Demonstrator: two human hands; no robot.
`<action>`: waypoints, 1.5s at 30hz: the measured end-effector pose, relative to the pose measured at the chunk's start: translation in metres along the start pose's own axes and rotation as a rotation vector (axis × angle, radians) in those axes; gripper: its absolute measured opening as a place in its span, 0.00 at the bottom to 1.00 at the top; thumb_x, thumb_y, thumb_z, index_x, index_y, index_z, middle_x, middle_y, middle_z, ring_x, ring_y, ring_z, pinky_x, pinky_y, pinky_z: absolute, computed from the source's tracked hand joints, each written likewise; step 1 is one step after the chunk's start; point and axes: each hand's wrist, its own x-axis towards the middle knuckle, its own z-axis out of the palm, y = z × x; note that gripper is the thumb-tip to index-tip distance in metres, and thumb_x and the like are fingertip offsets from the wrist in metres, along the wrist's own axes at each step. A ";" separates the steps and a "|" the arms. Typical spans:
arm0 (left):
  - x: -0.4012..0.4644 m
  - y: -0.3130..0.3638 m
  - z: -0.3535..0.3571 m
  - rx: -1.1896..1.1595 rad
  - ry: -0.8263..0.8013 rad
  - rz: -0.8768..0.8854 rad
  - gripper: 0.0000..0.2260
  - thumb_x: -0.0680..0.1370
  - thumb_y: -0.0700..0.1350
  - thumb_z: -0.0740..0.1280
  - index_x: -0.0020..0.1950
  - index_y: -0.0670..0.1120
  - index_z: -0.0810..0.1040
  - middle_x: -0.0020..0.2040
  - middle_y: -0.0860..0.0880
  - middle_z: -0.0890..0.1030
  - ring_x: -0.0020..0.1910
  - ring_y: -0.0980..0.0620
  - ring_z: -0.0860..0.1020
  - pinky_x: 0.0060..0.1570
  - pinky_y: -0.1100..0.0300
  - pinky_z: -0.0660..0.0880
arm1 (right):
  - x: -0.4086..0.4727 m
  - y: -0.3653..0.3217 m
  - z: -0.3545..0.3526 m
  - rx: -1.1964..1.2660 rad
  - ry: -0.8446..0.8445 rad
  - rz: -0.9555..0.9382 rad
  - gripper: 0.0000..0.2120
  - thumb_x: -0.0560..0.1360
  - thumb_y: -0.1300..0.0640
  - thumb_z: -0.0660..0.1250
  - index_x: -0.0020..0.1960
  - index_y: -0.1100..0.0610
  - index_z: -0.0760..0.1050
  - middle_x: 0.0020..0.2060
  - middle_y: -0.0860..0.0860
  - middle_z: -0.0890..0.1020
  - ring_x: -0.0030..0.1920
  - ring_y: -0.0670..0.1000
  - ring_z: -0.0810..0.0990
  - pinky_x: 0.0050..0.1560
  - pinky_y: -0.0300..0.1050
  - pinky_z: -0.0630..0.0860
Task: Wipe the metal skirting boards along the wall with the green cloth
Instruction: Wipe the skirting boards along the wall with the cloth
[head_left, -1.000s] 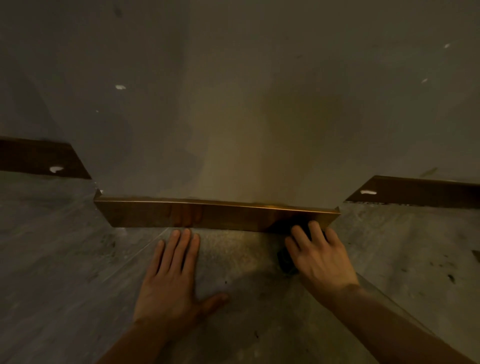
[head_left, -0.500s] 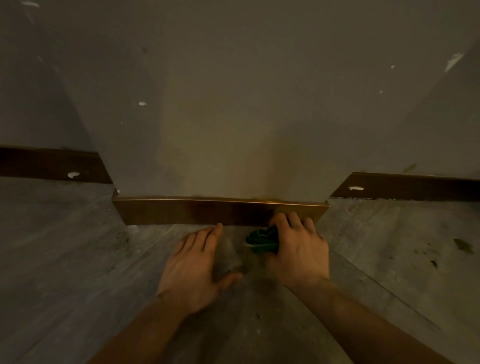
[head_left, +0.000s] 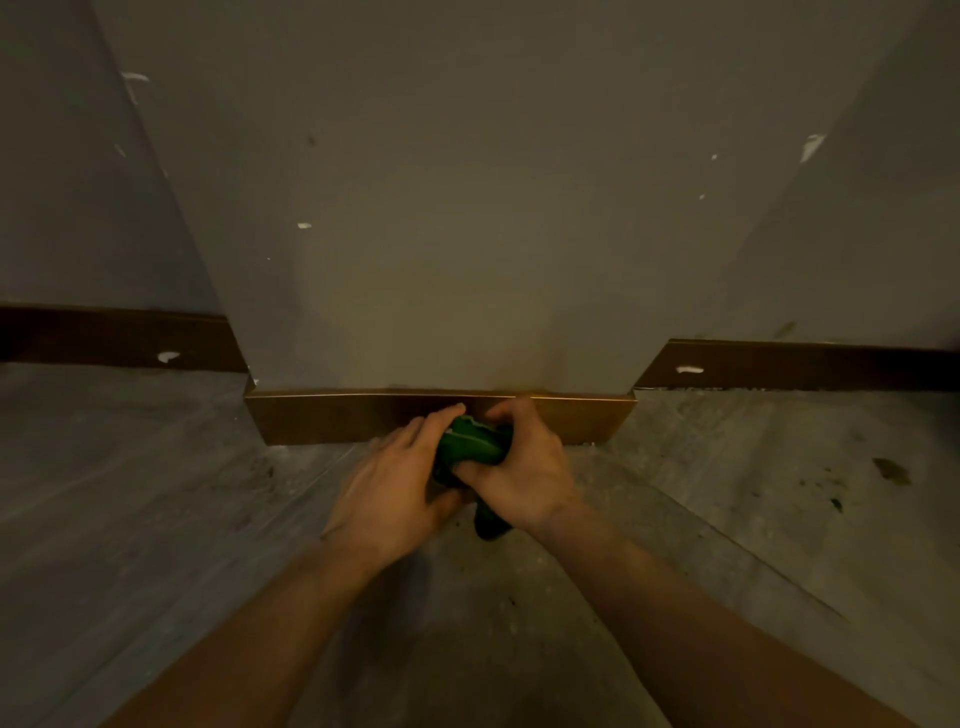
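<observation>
A shiny bronze metal skirting board (head_left: 332, 418) runs along the foot of a protruding wall section straight ahead. The green cloth (head_left: 470, 447) is bunched up just in front of its middle, with a tail (head_left: 488, 525) hanging down to the floor. My right hand (head_left: 519, 467) grips the cloth from the right. My left hand (head_left: 395, 483) closes on it from the left, fingers over the top and thumb underneath. Both hands are a little off the board, fingertips almost at its face.
Darker skirting boards run along the recessed walls at left (head_left: 119, 338) and right (head_left: 800, 366), each with a white paint spot. The grey wall (head_left: 441, 208) has small white chips. The grey stone floor (head_left: 156, 519) shows dark stains at the right (head_left: 891, 470).
My left hand left the floor and moved right to take hold of the cloth. My right hand slid left from the board's right end and lifted the cloth. The view moved closer.
</observation>
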 end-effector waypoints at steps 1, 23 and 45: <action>0.000 -0.001 -0.003 0.018 0.019 0.009 0.36 0.72 0.56 0.74 0.75 0.58 0.60 0.67 0.53 0.75 0.64 0.49 0.75 0.60 0.51 0.72 | -0.001 0.000 0.001 0.038 -0.019 -0.017 0.27 0.63 0.51 0.78 0.56 0.46 0.68 0.49 0.45 0.78 0.50 0.47 0.79 0.47 0.41 0.78; 0.021 0.037 -0.062 0.298 0.162 0.129 0.15 0.71 0.45 0.72 0.56 0.52 0.74 0.49 0.48 0.83 0.49 0.42 0.80 0.45 0.52 0.71 | -0.018 -0.008 -0.053 -0.144 0.117 -0.407 0.22 0.64 0.68 0.71 0.49 0.45 0.72 0.48 0.46 0.77 0.48 0.48 0.76 0.48 0.49 0.76; 0.106 0.156 -0.116 0.215 0.254 0.323 0.15 0.76 0.47 0.69 0.61 0.51 0.70 0.53 0.49 0.81 0.53 0.46 0.79 0.46 0.55 0.68 | 0.005 -0.078 -0.204 -0.457 0.210 -0.414 0.22 0.67 0.68 0.70 0.50 0.44 0.69 0.47 0.45 0.75 0.46 0.49 0.75 0.44 0.44 0.72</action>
